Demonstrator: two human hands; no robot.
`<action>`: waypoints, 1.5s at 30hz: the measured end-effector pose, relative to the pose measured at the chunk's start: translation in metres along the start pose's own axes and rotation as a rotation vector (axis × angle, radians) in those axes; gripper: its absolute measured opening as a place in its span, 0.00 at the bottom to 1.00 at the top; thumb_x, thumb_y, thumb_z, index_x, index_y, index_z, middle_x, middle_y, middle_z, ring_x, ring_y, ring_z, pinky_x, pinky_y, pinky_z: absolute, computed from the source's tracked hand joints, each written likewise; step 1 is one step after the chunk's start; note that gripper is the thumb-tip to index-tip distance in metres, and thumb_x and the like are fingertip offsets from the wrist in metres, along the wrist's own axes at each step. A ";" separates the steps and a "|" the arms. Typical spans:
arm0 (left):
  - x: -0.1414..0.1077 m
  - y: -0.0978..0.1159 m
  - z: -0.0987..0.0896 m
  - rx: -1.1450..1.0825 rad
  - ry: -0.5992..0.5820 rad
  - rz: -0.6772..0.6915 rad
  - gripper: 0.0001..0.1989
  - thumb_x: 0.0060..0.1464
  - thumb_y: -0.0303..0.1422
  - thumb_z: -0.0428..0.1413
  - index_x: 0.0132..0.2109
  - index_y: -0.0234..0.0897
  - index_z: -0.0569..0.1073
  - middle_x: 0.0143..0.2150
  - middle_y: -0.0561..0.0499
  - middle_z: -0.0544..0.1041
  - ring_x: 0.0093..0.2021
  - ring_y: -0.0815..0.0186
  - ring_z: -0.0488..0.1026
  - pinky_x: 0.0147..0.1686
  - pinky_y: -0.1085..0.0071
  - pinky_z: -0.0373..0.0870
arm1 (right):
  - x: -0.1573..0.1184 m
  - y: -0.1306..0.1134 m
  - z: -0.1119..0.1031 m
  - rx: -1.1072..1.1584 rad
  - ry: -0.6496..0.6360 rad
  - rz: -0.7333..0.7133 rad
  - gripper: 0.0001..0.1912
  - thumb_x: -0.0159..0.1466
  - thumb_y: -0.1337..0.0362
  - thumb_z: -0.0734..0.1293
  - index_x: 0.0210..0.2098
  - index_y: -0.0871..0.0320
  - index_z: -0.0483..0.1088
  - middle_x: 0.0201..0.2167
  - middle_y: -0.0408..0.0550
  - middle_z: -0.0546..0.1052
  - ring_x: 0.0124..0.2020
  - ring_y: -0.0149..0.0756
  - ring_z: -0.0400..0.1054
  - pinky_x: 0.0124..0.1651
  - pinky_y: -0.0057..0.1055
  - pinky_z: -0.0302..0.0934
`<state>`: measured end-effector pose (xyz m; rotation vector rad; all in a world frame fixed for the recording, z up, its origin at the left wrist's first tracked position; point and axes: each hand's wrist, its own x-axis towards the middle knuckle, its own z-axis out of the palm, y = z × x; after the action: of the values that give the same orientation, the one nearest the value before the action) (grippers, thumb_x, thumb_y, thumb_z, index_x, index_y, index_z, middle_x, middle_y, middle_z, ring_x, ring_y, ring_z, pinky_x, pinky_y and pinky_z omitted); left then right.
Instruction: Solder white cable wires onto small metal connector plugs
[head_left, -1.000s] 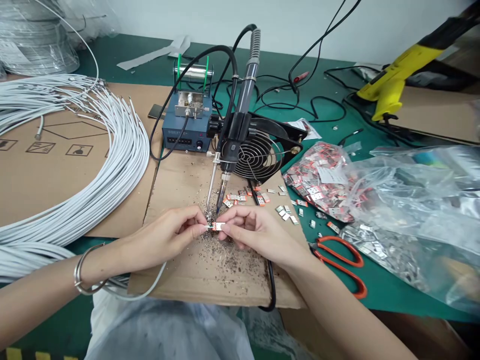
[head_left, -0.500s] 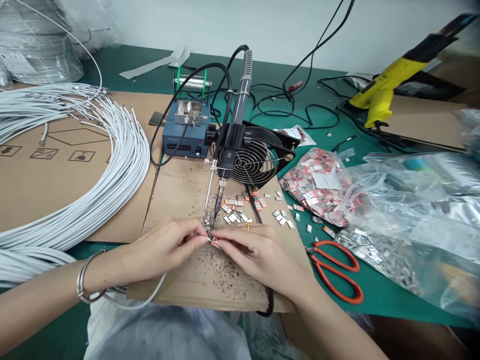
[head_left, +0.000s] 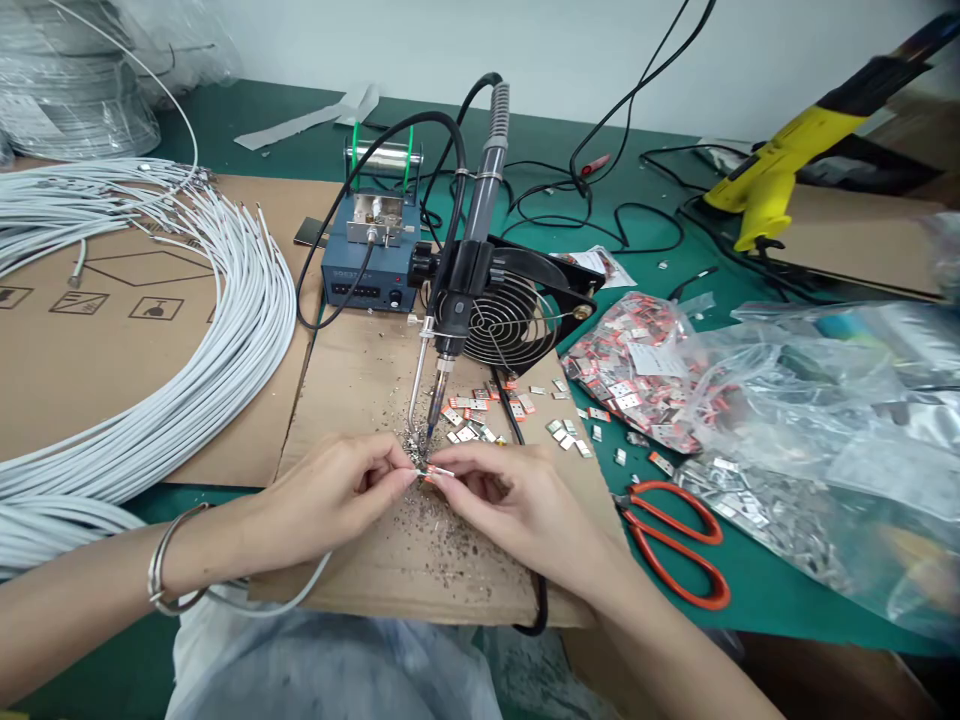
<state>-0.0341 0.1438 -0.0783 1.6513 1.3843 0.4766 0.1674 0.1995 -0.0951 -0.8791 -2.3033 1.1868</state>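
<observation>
My left hand (head_left: pixel 349 487) pinches the end of a white cable, whose loop (head_left: pixel 304 595) hangs below the wrist. Facing it, my right hand (head_left: pixel 517 495) holds a small orange and silver connector (head_left: pixel 439 472) between thumb and forefinger. Cable end and connector meet just under the tip of a soldering iron (head_left: pixel 433 415), which is clamped upright in a stand. A thin metal tube (head_left: pixel 418 385) runs down beside the iron. Dark solder specks lie on the cardboard (head_left: pixel 360 570) around the fingers. The exact joint is too small to make out.
Loose connectors (head_left: pixel 466 432) lie behind my right hand. A fan (head_left: pixel 502 320) and a blue soldering station (head_left: pixel 367 270) stand farther back. Red-handled scissors (head_left: pixel 720 590) and bags of connectors (head_left: pixel 637 365) are at right, a bundle of white cables (head_left: pixel 255 400) at left, a yellow tool (head_left: pixel 787 150) back right.
The right hand's fingers have shifted, and more of the orange and silver connector now shows between them. The left hand has hardly moved. The whole view has shifted slightly.
</observation>
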 end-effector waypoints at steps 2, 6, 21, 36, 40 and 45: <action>0.000 -0.001 0.000 0.003 0.021 0.008 0.14 0.61 0.40 0.45 0.39 0.36 0.70 0.23 0.57 0.67 0.24 0.75 0.60 0.23 0.77 0.53 | 0.002 0.000 -0.002 0.238 -0.030 0.187 0.12 0.61 0.60 0.65 0.39 0.61 0.72 0.30 0.47 0.75 0.27 0.29 0.67 0.27 0.23 0.61; 0.001 -0.003 -0.002 0.024 0.047 0.013 0.13 0.61 0.40 0.46 0.39 0.37 0.71 0.23 0.58 0.67 0.23 0.76 0.59 0.22 0.78 0.53 | 0.009 -0.001 -0.004 0.567 -0.092 0.394 0.11 0.54 0.63 0.69 0.34 0.65 0.69 0.24 0.47 0.72 0.21 0.24 0.64 0.23 0.21 0.61; 0.005 -0.001 -0.003 0.035 0.129 0.012 0.13 0.60 0.39 0.48 0.37 0.35 0.71 0.20 0.57 0.64 0.21 0.76 0.57 0.21 0.78 0.52 | 0.020 0.000 -0.004 0.815 -0.080 0.458 0.14 0.52 0.63 0.72 0.33 0.66 0.69 0.24 0.47 0.73 0.19 0.22 0.64 0.21 0.16 0.62; 0.003 0.000 -0.002 0.000 0.153 0.046 0.12 0.59 0.38 0.49 0.37 0.35 0.72 0.20 0.57 0.64 0.21 0.77 0.58 0.21 0.80 0.53 | 0.018 0.000 -0.008 0.719 -0.091 0.414 0.11 0.56 0.63 0.69 0.34 0.66 0.70 0.25 0.49 0.74 0.18 0.20 0.60 0.18 0.16 0.53; 0.003 -0.001 -0.003 0.012 0.149 0.037 0.11 0.59 0.37 0.49 0.36 0.36 0.72 0.19 0.58 0.64 0.21 0.78 0.57 0.21 0.80 0.53 | 0.019 -0.001 -0.007 0.722 -0.093 0.411 0.11 0.56 0.64 0.69 0.34 0.67 0.70 0.25 0.49 0.74 0.17 0.20 0.60 0.18 0.16 0.53; 0.004 -0.002 -0.002 0.019 0.149 0.028 0.11 0.59 0.38 0.49 0.37 0.36 0.72 0.19 0.58 0.63 0.20 0.77 0.56 0.20 0.80 0.52 | 0.019 -0.002 -0.006 0.723 -0.086 0.426 0.09 0.57 0.66 0.69 0.34 0.67 0.70 0.24 0.48 0.74 0.17 0.19 0.60 0.18 0.15 0.53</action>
<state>-0.0357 0.1486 -0.0802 1.6811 1.4792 0.6148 0.1564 0.2155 -0.0890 -1.0485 -1.5517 2.0771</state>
